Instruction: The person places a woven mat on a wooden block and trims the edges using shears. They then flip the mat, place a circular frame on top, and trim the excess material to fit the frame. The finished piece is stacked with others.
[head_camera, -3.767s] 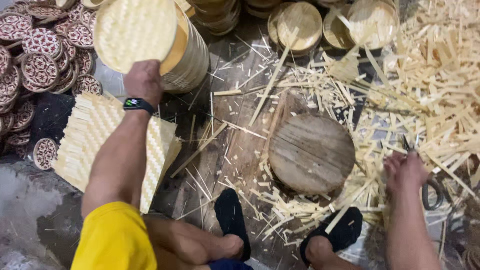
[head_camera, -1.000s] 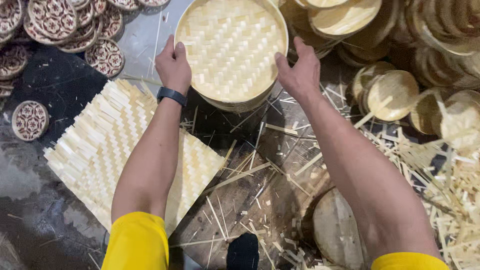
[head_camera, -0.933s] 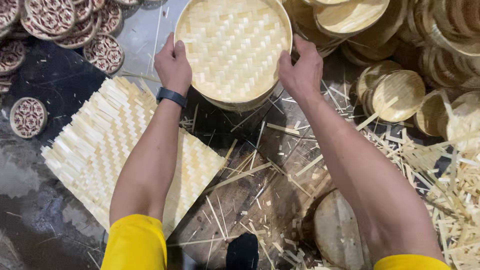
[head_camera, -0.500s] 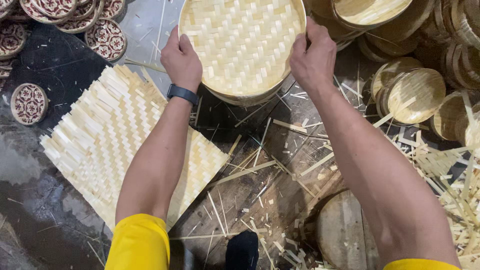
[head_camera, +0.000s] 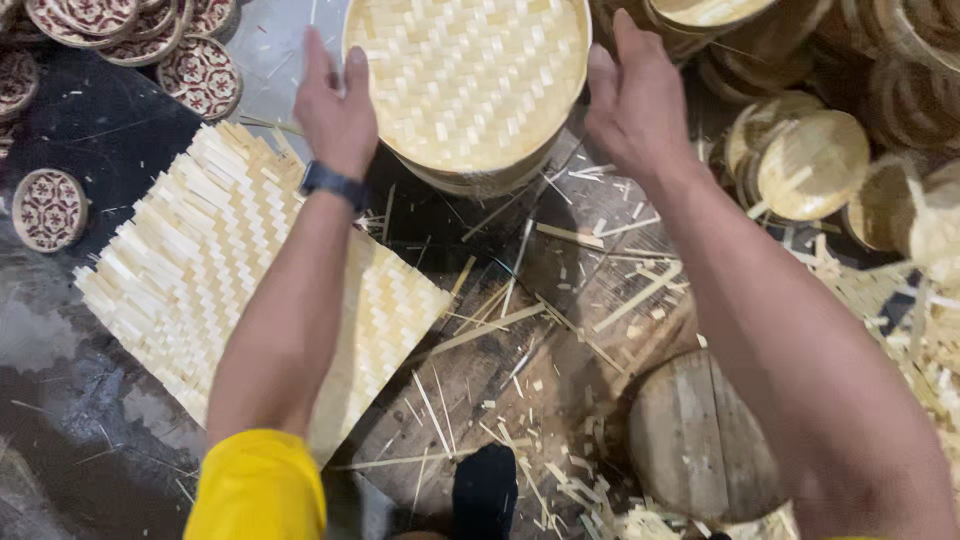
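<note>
1. Round woven bamboo tray (head_camera: 466, 80) sits top centre on a stack of similar trays, between both hands.
2. Left hand (head_camera: 337, 110), wearing a dark wristwatch (head_camera: 334, 184), is open at the tray's left rim; contact cannot be confirmed.
3. Right hand (head_camera: 633, 100) is open, fingers spread, just beside the right rim.
4. Flat woven bamboo mat (head_camera: 190, 270) lies below left on the floor.

Single head camera looks steeply down, close, over the floor (head_camera: 120, 130), edges perhaps cropped.
</note>
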